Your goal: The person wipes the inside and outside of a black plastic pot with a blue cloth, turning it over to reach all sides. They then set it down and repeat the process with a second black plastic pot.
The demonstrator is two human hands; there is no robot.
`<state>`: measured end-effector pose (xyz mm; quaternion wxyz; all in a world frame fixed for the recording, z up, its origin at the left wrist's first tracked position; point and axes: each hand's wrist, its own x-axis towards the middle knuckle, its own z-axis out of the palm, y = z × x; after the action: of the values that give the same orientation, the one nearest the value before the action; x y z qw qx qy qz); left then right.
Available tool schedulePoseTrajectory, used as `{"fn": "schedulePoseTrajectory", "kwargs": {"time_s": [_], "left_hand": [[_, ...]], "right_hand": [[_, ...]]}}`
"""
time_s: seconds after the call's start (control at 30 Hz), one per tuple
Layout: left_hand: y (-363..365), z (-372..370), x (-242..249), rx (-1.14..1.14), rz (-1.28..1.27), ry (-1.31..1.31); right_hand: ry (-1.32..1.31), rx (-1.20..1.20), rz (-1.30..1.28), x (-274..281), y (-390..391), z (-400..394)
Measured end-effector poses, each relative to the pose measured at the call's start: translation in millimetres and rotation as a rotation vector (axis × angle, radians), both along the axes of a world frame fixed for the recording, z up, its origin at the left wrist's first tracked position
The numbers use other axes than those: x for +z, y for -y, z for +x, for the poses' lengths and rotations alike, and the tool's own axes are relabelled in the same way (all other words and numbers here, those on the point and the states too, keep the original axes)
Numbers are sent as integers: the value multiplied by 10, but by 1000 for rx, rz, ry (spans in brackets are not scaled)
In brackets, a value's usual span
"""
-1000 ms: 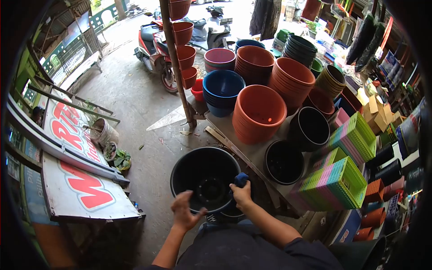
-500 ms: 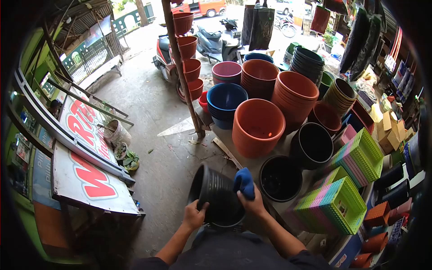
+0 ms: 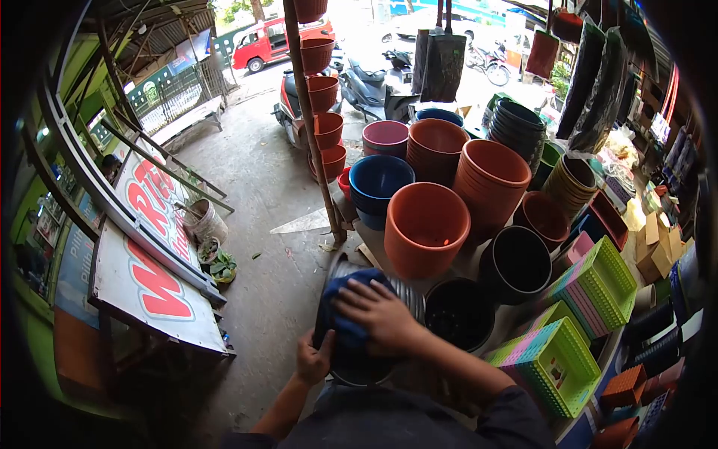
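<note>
A black plastic pot point(image 3: 407, 295) lies tipped on its side in front of me, its ribbed wall facing up. My left hand point(image 3: 313, 358) grips the pot's left edge from below. My right hand point(image 3: 380, 313) lies flat on top of the pot, fingers spread, pressing a blue cloth point(image 3: 345, 322) against its wall. The cloth covers most of the pot's near side. The pot's open mouth is hidden from me.
A low table point(image 3: 479, 263) to the right carries stacks of terracotta pots point(image 3: 425, 228), blue pots point(image 3: 380, 183), black pots point(image 3: 516, 262) and coloured baskets point(image 3: 591, 288). A wooden pole point(image 3: 318, 142) with hanging pots stands ahead. A red-lettered signboard point(image 3: 149, 277) leans at left. Motorbikes point(image 3: 370, 86) are parked beyond.
The pot went from upright with its mouth up to lying on its side. My right hand moved the blue cloth from the pot's right rim onto its upturned wall. The view tilted up.
</note>
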<state>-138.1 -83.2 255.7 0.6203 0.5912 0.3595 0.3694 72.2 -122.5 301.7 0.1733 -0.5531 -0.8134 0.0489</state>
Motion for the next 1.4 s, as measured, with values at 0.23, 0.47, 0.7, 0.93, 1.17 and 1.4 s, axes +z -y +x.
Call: {"fn": "schedulePoseTrajectory", "kwargs": {"time_s": [0.23,0.47,0.7,0.93,1.17,1.4], "left_hand": [[-65,-236,-116,-105,-136,106],[-293,-411,-803,98,-45,170],[-306,-235,-720,-105,-922,1009],[-297,-57,-839,169,-891,912],[-86,-92,-821,301,-501,323],[23,-276,-653,-26,-315,167]], "right_hand": [[-1070,-54,-691,-488,-626,1043],[-2001,-388,-805,-904,-371,1173],[-1967,-660,-228,-1332,-140,368],[-378,-449,331,-1324,259,-605],[112,23,128,-965,187,-700],[-81,74,-315,-437,-455,127]]}}
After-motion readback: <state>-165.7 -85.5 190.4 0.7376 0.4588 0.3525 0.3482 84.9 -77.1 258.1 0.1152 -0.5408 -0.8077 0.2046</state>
